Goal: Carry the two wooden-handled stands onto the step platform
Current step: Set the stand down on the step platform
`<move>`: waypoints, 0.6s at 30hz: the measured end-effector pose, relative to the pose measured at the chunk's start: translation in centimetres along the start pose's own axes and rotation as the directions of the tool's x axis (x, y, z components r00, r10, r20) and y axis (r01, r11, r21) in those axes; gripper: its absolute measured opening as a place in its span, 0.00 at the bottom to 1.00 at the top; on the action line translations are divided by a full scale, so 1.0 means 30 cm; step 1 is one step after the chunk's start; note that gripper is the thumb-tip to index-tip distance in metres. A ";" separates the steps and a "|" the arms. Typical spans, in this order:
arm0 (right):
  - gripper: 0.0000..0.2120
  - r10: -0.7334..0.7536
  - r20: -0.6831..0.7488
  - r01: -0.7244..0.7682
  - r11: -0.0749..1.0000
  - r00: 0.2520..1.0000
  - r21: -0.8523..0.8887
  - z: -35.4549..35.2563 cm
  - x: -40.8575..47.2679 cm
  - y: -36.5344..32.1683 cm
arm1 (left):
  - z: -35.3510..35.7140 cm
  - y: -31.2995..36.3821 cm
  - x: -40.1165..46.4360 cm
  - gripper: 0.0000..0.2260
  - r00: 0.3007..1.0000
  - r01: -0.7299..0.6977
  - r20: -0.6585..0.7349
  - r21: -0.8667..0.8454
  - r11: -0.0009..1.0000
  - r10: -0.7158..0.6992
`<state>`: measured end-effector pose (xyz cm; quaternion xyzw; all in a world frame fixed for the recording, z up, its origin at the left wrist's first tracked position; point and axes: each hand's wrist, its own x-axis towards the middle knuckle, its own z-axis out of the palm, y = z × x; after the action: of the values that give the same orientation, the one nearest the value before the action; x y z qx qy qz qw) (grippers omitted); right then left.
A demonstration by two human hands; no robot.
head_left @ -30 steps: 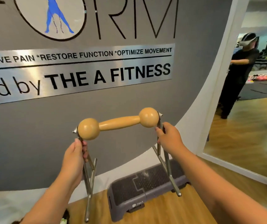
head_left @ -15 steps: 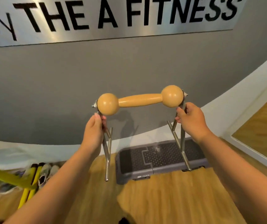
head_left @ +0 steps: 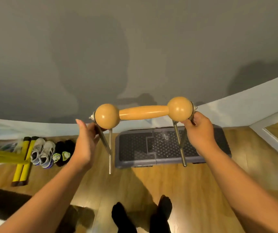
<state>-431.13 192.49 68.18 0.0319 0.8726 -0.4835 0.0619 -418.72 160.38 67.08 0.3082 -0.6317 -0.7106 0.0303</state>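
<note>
I hold one wooden-handled stand [head_left: 143, 112] in the air in front of me: a tan wooden bar with a ball at each end, on metal legs. My left hand [head_left: 86, 142] grips the left pair of legs just under the left ball. My right hand [head_left: 200, 130] grips the right legs under the right ball. The grey step platform [head_left: 135, 148] lies on the floor against the wall, below and behind the stand; the right legs hang over its top. A second stand is not in view.
Grey wall with a white base runs behind the platform. Left of it on the wooden floor are yellow bars [head_left: 23, 162], grey sneakers [head_left: 42, 153] and black slippers [head_left: 62, 153]. My feet in black socks [head_left: 141, 216] stand below. A dark mat [head_left: 2, 200] lies at bottom left.
My view has tilted down and I have come closer to the platform; the wall lettering has left the frame. The stand, held in both hands throughout, now hangs lower over the platform.
</note>
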 end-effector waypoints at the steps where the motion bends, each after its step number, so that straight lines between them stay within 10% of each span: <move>1: 0.07 0.007 0.022 -0.007 1.000 1.000 0.005 0.019 0.035 0.060 | 0.020 -0.050 0.018 0.46 1.000 0.019 -0.008 0.000 1.000 -0.019; 6: 0.10 0.004 0.072 -0.006 1.000 0.997 0.019 0.130 0.193 0.361 | 0.108 -0.288 0.166 0.54 0.997 0.067 -0.046 0.110 0.992 -0.062; 18: 0.22 -0.076 0.112 0.061 0.990 0.991 0.125 0.452 0.337 0.930 | 0.172 -0.800 0.476 0.32 0.983 0.137 -0.138 0.085 0.987 -0.124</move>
<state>-436.87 195.75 36.24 -0.0226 0.8370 -0.5385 0.0939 -424.41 163.54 39.44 0.3966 -0.6397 -0.6583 0.0110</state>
